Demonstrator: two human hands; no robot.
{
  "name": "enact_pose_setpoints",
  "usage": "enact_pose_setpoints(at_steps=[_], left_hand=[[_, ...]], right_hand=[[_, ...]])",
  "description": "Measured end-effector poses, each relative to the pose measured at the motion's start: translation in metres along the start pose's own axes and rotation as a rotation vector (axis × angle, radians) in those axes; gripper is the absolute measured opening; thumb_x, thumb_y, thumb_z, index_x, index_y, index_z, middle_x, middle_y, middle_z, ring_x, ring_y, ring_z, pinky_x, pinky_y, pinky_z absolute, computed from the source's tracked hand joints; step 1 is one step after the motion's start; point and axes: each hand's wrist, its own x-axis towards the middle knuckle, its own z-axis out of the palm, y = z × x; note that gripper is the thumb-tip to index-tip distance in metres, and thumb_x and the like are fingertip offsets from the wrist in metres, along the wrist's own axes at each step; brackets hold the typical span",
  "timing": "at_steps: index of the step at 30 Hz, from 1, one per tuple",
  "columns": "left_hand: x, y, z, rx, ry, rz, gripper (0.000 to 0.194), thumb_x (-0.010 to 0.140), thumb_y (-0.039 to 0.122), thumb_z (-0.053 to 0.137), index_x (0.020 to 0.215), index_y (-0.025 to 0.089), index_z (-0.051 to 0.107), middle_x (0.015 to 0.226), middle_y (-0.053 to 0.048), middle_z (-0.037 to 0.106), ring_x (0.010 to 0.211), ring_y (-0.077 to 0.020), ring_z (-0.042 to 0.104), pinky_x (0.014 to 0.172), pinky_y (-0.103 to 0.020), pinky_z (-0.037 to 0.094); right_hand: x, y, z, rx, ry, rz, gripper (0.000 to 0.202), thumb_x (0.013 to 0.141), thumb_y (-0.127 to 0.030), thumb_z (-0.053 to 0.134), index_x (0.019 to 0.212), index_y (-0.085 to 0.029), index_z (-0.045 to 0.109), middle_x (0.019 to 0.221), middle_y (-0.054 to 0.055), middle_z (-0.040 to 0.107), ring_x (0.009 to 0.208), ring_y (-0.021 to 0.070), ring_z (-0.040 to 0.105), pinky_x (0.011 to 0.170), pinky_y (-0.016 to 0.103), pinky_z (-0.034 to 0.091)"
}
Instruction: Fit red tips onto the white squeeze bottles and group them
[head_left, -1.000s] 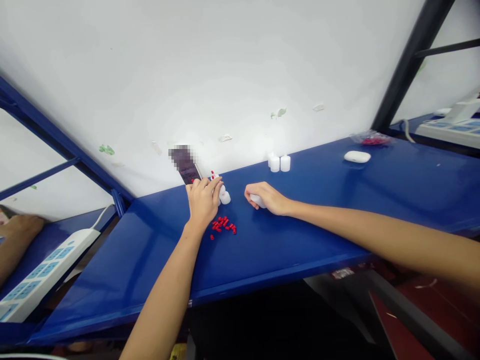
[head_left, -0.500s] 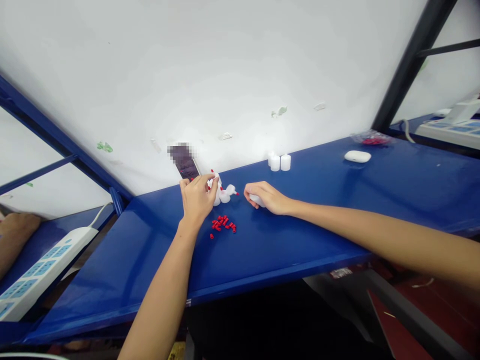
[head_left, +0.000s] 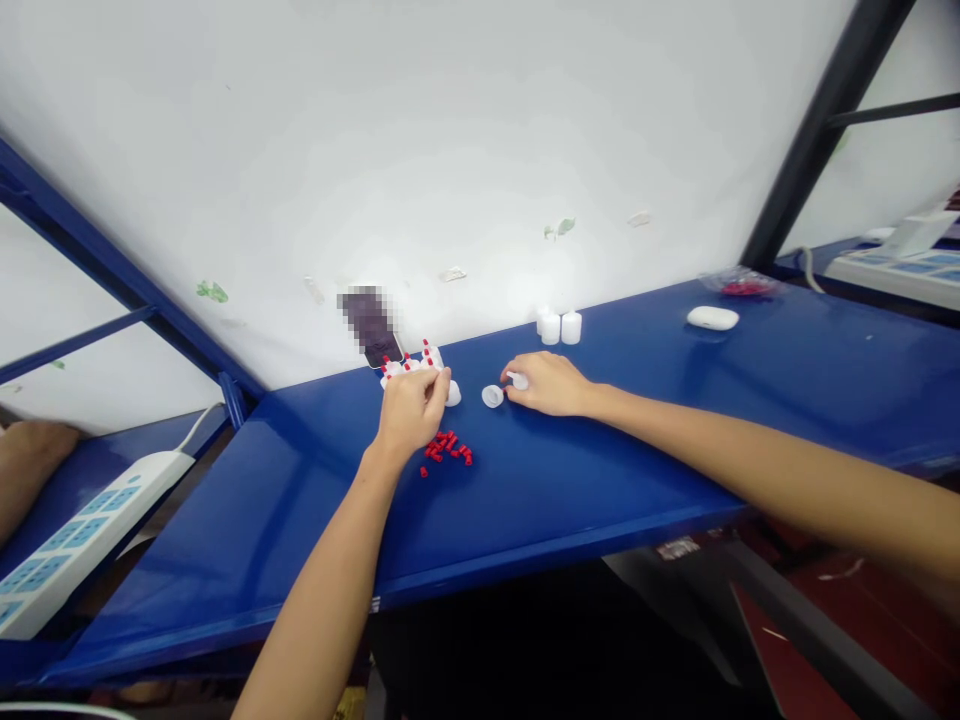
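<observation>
Blue bench (head_left: 555, 490), toward its back edge: my right hand (head_left: 553, 383) pinches a white piece (head_left: 519, 381), probably light, stiff; grip its sides. Left hand (head_left: 409, 408): fingers curled, contents I cannot tell.

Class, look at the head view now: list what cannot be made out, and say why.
All in the head view:
- White pieces with red tips: exact number, since the left hand hides some.
- Whatever the left hand may hold: its own back blocks it.
- White piece in the right hand: full shape, fingers cover part.
- Phone: screen content, pixelated.
- Another person's arm: cut off by the left edge.
</observation>
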Motion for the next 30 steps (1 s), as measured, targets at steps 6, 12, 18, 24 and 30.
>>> enact_pose_setpoints(at_steps=[6, 12, 18, 24, 30], left_hand=[[-0.002, 0.001, 0.0, 0.017, 0.077, -0.019, 0.037, 0.099, 0.034, 0.04, 0.067, 0.019, 0.051, 0.053, 0.003, 0.045, 0.05, -0.0111, 0.044, 0.055, -0.027, 0.03], [-0.003, -0.003, -0.005, 0.053, 0.158, -0.065, 0.027, 0.098, 0.031, 0.04, 0.088, 0.018, 0.061, 0.07, -0.001, 0.061, 0.063, -0.014, 0.054, 0.064, -0.026, 0.037], [-0.007, -0.017, -0.014, 0.109, 0.246, -0.162, 0.032, 0.099, 0.032, 0.037, 0.089, 0.018, 0.064, 0.071, -0.001, 0.062, 0.064, -0.0141, 0.056, 0.065, -0.027, 0.038], [-0.007, -0.03, -0.023, 0.237, 0.332, -0.123, 0.043, 0.093, 0.03, 0.043, 0.054, 0.019, 0.055, 0.058, -0.002, 0.053, 0.064, -0.0156, 0.052, 0.072, -0.032, 0.038], [-0.007, -0.027, -0.028, 0.04, 0.259, -0.203, 0.045, 0.098, 0.037, 0.04, 0.071, 0.016, 0.069, 0.054, 0.0, 0.056, 0.052, -0.0121, 0.051, 0.059, -0.027, 0.036]], right_hand=[[0.0, -0.002, 0.0, -0.133, -0.106, -0.099, 0.03, 0.092, -0.041, 0.047, 0.107, -0.029, 0.069, 0.097, 0.005, 0.075, 0.089, 0.0251, 0.068, 0.064, 0.029, 0.037], [0.023, -0.02, -0.015, -0.254, -0.025, -0.169, 0.032, 0.094, -0.039, 0.045, 0.115, -0.024, 0.065, 0.093, 0.008, 0.075, 0.079, 0.0234, 0.067, 0.06, 0.029, 0.033], [0.065, -0.049, -0.033, -0.537, -0.021, -0.437, 0.023, 0.088, -0.017, 0.054, 0.108, -0.019, 0.064, 0.096, 0.011, 0.074, 0.081, 0.0235, 0.068, 0.063, 0.031, 0.035], [0.075, -0.073, -0.034, -0.706, -0.085, -0.587, 0.024, 0.088, -0.008, 0.051, 0.106, -0.018, 0.064, 0.093, 0.01, 0.074, 0.085, 0.0232, 0.07, 0.064, 0.031, 0.036], [0.072, -0.079, -0.035, -0.733, -0.103, -0.646, 0.024, 0.092, -0.008, 0.046, 0.105, -0.016, 0.064, 0.094, 0.011, 0.073, 0.084, 0.0225, 0.07, 0.063, 0.031, 0.036]])
